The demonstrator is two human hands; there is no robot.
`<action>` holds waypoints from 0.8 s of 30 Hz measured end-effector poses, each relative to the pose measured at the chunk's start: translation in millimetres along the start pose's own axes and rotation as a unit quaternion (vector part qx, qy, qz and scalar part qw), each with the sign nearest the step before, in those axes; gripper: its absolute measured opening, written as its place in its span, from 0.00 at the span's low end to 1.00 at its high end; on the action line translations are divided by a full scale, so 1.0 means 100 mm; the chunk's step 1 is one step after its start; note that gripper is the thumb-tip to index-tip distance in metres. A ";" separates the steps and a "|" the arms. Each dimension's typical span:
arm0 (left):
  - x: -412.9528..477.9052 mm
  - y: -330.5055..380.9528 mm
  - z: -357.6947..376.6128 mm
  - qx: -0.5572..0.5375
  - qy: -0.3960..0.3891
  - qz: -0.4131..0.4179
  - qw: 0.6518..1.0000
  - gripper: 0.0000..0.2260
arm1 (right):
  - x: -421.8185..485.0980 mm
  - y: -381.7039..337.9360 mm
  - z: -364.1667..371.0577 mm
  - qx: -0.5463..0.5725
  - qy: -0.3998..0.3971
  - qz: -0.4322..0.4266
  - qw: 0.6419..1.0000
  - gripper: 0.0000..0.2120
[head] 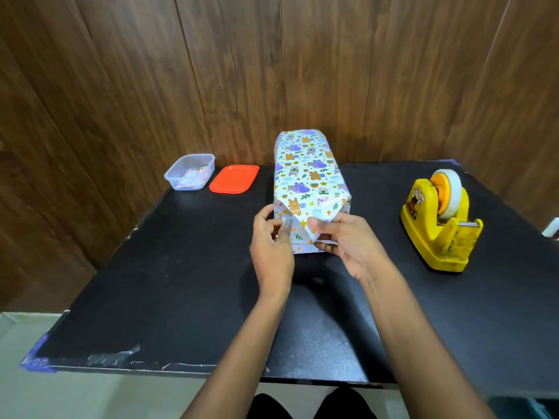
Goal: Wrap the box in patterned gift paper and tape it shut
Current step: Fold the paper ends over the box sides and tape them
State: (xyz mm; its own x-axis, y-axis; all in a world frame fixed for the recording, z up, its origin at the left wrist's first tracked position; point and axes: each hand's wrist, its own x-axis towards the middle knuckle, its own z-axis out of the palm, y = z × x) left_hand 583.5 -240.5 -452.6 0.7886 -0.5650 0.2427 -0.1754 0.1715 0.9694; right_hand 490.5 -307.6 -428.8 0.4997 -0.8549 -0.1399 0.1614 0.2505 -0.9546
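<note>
Lying lengthwise on the black table [181, 267], the box [310, 182] sits about midway between the left and right edges, its far end close to the back edge and its near end turned toward the person. Patterned gift paper [298, 152], white with small coloured animals, clouds and stars, covers all of it that shows. At the near end the paper is folded down into a triangular flap [302, 220] that points downward over the end face. The right hand [344, 240] has its grip pinched on that flap, thumb pressed on the flap's right side and fingers curled against the lower part of the end. The left hand [272, 246] is at the near-left corner of the box, thumb touching the corner, its grip closed with curled fingers on what looks like a small clear strip [286, 226] held against the end face; that spot is blurred. By the right edge stands a yellow tape dispenser [440, 225] carrying a tape roll [450, 192], well apart from the box. At the back-left corner is a clear plastic tub [190, 172] with a few coloured bits inside, and just beside it, between the tub and the box, lies a red lid [234, 179]. Blue tape [36, 355] marks the near-left corner of the table.
</note>
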 end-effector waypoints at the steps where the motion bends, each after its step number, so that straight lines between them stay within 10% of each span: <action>1: 0.02 0.02 -0.01 0.020 0.017 0.004 1.000 0.07 | 0.01 0.01 0.00 0.000 0.001 -0.001 1.000 0.07; 5: 0.22 0.09 -0.13 0.195 0.055 0.205 0.958 0.13 | 0.03 0.04 -0.02 -0.003 0.000 -0.001 1.000 0.03; 11: 0.73 0.04 -0.22 0.402 -0.205 0.363 0.815 0.23 | 0.04 0.12 -0.06 -0.002 -0.028 -0.032 0.999 0.03; 24: 0.92 0.05 -0.33 0.359 -0.296 0.354 0.811 0.29 | 0.15 0.25 -0.05 0.013 -0.032 -0.132 0.991 0.04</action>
State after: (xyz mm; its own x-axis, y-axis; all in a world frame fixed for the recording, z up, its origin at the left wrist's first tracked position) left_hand 675.2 -265.2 -426.8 -0.0431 -0.8553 0.5164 -0.9268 0.2272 0.2990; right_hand 497.9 -316.3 -456.5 0.4904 -0.8616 0.1314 0.3144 0.0342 -0.9487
